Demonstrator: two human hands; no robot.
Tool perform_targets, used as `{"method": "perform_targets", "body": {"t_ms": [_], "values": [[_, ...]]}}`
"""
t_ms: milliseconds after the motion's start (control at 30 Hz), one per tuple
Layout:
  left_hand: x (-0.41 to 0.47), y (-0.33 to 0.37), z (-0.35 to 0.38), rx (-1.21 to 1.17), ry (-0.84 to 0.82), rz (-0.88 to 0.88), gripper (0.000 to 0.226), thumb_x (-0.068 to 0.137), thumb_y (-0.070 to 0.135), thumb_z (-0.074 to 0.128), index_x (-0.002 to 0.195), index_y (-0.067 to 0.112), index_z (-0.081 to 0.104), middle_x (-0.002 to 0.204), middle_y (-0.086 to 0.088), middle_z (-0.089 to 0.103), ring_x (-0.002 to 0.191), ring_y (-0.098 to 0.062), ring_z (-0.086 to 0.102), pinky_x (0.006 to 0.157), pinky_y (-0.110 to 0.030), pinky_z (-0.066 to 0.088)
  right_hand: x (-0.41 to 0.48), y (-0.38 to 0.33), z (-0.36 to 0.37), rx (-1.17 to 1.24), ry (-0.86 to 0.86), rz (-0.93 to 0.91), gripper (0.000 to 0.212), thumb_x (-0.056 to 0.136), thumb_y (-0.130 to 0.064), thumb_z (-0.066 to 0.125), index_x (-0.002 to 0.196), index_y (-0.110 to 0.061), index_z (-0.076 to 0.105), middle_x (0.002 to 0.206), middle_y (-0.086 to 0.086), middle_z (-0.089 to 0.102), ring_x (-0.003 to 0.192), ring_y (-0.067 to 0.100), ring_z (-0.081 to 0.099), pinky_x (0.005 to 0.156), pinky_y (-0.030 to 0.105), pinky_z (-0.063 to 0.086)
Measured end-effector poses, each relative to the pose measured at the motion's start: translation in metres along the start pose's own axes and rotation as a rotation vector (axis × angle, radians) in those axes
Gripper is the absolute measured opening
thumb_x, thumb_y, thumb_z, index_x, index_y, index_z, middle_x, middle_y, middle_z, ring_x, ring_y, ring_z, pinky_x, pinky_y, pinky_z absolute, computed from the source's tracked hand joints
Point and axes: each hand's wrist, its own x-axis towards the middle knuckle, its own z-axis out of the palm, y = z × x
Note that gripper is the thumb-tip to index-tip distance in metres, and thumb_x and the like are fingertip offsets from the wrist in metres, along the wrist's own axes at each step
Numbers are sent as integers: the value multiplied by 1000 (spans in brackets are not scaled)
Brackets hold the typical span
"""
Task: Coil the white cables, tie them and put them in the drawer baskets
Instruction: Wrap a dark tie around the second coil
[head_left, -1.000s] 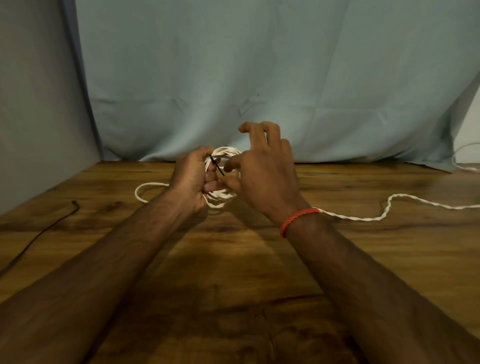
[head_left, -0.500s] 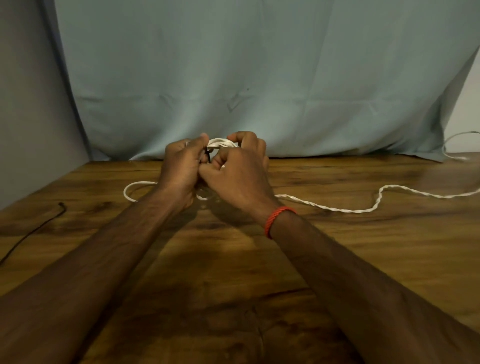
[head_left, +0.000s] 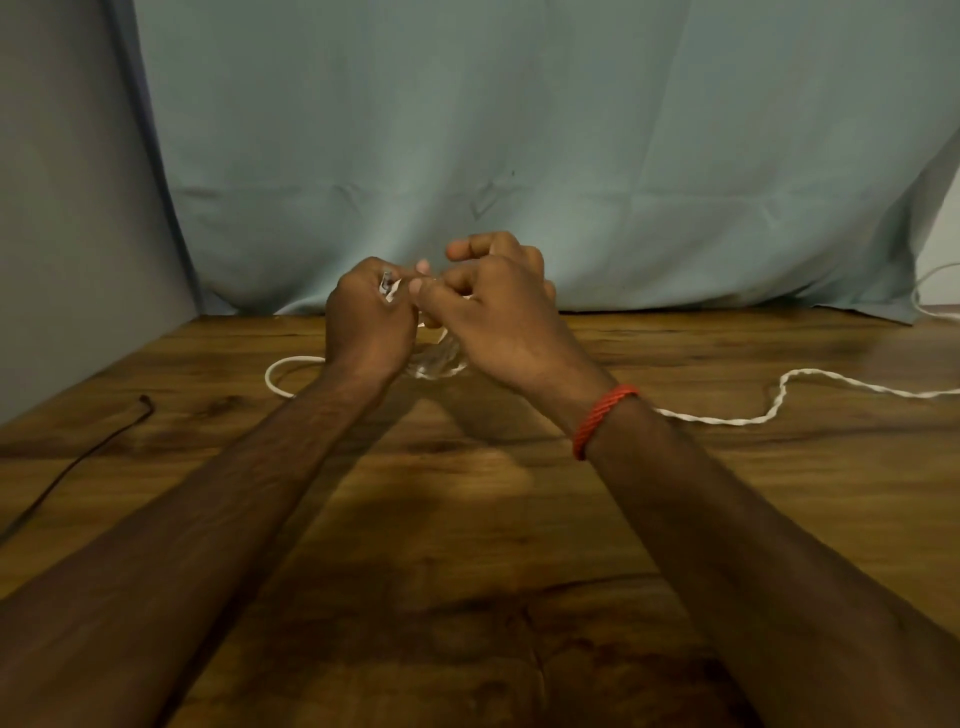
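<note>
Our left hand (head_left: 366, 322) is curled into a fist round the left side of the coil (head_left: 435, 365), knuckles turned up and towards us, with a scrap of white and something dark showing between the fingers near the top. Our right hand (head_left: 493, 317) sits just beside it, so close that the two touch. Its fingers are bent inward over the right side of the same coil, and the thumb and forefinger are pinched together at the top, close against the left hand's fingertips. Whether they nip a strand of cable or a tie we cannot tell, as that spot is blurred.

We hold the coil a little above the table (head_left: 467, 545), towards its far edge, and only the lower turns of it show below and between our hands. From under the left wrist a loose white loop (head_left: 274, 375) lies on the wood. From behind the right wrist the cable's free tail (head_left: 779, 406), twisted like a rope, snakes away across the table to the right edge of the view.

On our right wrist we wear a red braided band (head_left: 602, 418). Well apart on the left, a thin black cord (head_left: 78, 457) lies on the wood. Behind the table hangs a pale blue cloth (head_left: 519, 156), and at its far right corner part of another white cable (head_left: 930, 296) curves into view.
</note>
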Motion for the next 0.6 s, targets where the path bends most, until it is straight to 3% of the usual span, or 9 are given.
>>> {"method": "perform_targets", "body": {"t_ms": [100, 167, 233, 267, 333, 433, 533, 600], "values": [[-1, -1, 1, 42, -29, 6, 18, 91, 18, 60, 73, 20, 63, 70, 3, 64, 69, -20, 61, 58, -29, 41, 1, 1, -7, 486, -44, 26, 37, 97, -28, 66, 66, -9, 71, 96, 14, 76, 102, 26, 69, 99, 47, 51], [-4, 1, 2, 23, -61, 1, 19, 90, 18, 57, 72, 23, 62, 69, 2, 62, 67, -21, 59, 60, -31, 40, 1, 1, -13, 718, -40, 69, 33, 97, -24, 66, 72, -3, 71, 95, 23, 75, 96, 32, 72, 92, 36, 58], [-6, 3, 3, -5, -77, 6, 22, 91, 21, 54, 69, 24, 59, 64, 2, 58, 62, -19, 54, 62, -31, 38, 0, -2, -17, 903, -12, 123, 28, 96, -20, 66, 78, 0, 72, 91, 19, 75, 78, 21, 74, 68, 18, 57], [-9, 6, 3, -23, -90, 14, 25, 94, 26, 54, 69, 24, 58, 63, 3, 57, 61, -18, 52, 62, -32, 37, 0, -3, -19, 966, 8, 149, 27, 96, -19, 66, 79, 0, 72, 88, 17, 75, 72, 16, 72, 62, 16, 53], [-13, 9, 4, -56, -130, 37, 30, 96, 34, 52, 68, 24, 57, 59, 6, 55, 58, -15, 50, 60, -32, 37, 3, -1, -23, 996, 39, 185, 28, 98, -26, 63, 80, -6, 73, 88, 12, 75, 75, 14, 71, 67, 22, 51], [-19, 14, 4, -15, -186, 111, 28, 97, 29, 52, 72, 21, 61, 59, 7, 56, 56, -8, 50, 58, -29, 36, 9, 9, -28, 922, 52, 217, 37, 103, -38, 52, 82, -17, 74, 99, 3, 79, 95, 14, 70, 80, 31, 46], [-23, 15, 4, 32, -229, 187, 30, 102, 25, 53, 80, 9, 67, 66, -1, 62, 61, -13, 55, 59, -30, 39, 11, 19, -31, 895, 39, 201, 47, 105, -42, 43, 89, -12, 77, 102, 4, 78, 97, 14, 70, 81, 31, 46], [-25, 17, 5, 59, -244, 215, 29, 101, 24, 54, 77, 11, 67, 67, -1, 63, 63, -12, 57, 60, -30, 39, 11, 25, -33, 867, 29, 181, 49, 105, -40, 43, 97, -6, 77, 102, 6, 78, 95, 15, 71, 80, 31, 49]]}}
